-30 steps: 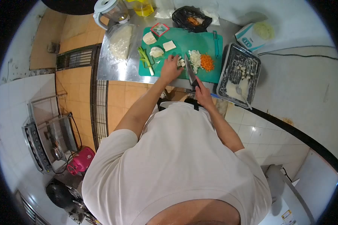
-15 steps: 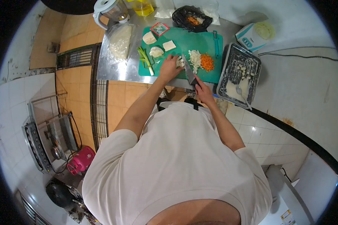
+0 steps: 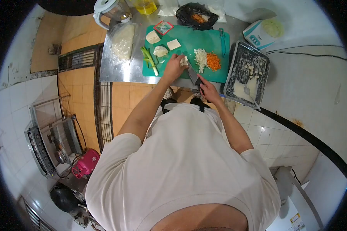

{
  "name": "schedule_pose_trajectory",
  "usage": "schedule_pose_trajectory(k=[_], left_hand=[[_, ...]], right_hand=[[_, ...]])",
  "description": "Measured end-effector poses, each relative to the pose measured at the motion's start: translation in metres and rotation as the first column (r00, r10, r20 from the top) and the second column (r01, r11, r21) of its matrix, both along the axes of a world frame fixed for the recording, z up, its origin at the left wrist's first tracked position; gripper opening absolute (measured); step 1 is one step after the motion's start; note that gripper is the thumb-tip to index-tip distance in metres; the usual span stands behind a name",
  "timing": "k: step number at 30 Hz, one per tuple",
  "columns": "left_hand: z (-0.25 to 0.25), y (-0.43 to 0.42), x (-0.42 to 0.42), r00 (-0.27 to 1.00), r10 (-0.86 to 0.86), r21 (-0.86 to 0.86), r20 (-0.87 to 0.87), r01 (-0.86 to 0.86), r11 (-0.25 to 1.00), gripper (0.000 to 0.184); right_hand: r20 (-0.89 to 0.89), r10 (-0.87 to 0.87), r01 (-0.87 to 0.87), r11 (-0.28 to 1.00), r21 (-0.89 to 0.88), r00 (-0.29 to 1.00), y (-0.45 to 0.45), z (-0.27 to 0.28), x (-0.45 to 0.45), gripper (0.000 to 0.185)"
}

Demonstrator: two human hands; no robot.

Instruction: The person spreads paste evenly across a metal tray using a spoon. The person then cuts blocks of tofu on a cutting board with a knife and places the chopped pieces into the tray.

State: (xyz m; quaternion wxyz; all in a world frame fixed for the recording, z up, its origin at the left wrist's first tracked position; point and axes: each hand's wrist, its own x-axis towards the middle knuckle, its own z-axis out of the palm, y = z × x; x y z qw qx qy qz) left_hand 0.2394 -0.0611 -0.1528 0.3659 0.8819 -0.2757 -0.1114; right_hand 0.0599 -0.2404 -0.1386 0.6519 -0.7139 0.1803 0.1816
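Note:
My left hand (image 3: 174,69) is curled around a small white piece of food (image 3: 184,61) on the green cutting board (image 3: 189,36); its exact kind is unclear. In my right hand (image 3: 209,91) is the handle of a kitchen knife (image 3: 193,76), its blade slanting up and left to beside my left fingertips. Farther back on the board lie a white round chunk (image 3: 153,37), a lumpy white piece (image 3: 160,51) and a flat white slice (image 3: 174,44). Scallion stalks (image 3: 149,61) are at the left. Chopped white bits (image 3: 200,59) and diced carrot (image 3: 213,61) form piles right of the knife.
A metal tray (image 3: 228,82) with white powder, pale cubes and a spoon stands right of the board. A turquoise-handled tool (image 3: 222,42) lies at the board's right edge. Behind are a black plastic bag (image 3: 185,16) and a blender jug (image 3: 112,9); a plastic-wrapped white mass (image 3: 123,42) sits left.
My left fingers have drawn in closer around the white piece. The knife blade has shifted slightly down, toward my body. The view has moved a little.

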Motion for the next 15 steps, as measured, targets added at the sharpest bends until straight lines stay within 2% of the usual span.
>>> schedule_pose_trajectory(k=[4, 7, 12, 15], left_hand=[[0.013, -0.002, -0.002, 0.998, 0.028, -0.040, -0.050, -0.030, 0.999, 0.059], [0.024, -0.006, -0.001, 0.997, 0.038, -0.094, -0.060, -0.043, 0.995, 0.059], [0.040, -0.026, 0.002, 0.998, 0.025, -0.184, -0.064, -0.037, 0.982, 0.057], [0.051, -0.046, 0.004, 0.999, -0.025, -0.191, 0.040, 0.032, 0.981, 0.057]], right_hand=[[-0.008, -0.029, 0.030, 0.997, 0.078, 1.000, -0.001, 0.012, 0.001, 0.056], [-0.070, -0.023, 0.027, 0.998, 0.051, 0.997, -0.006, 0.041, 0.003, 0.057], [-0.003, -0.042, 0.042, 0.999, -0.011, 0.999, -0.018, 0.058, 0.000, 0.057], [-0.036, -0.123, 0.123, 0.992, -0.008, 0.992, -0.027, 0.077, -0.006, 0.056]])
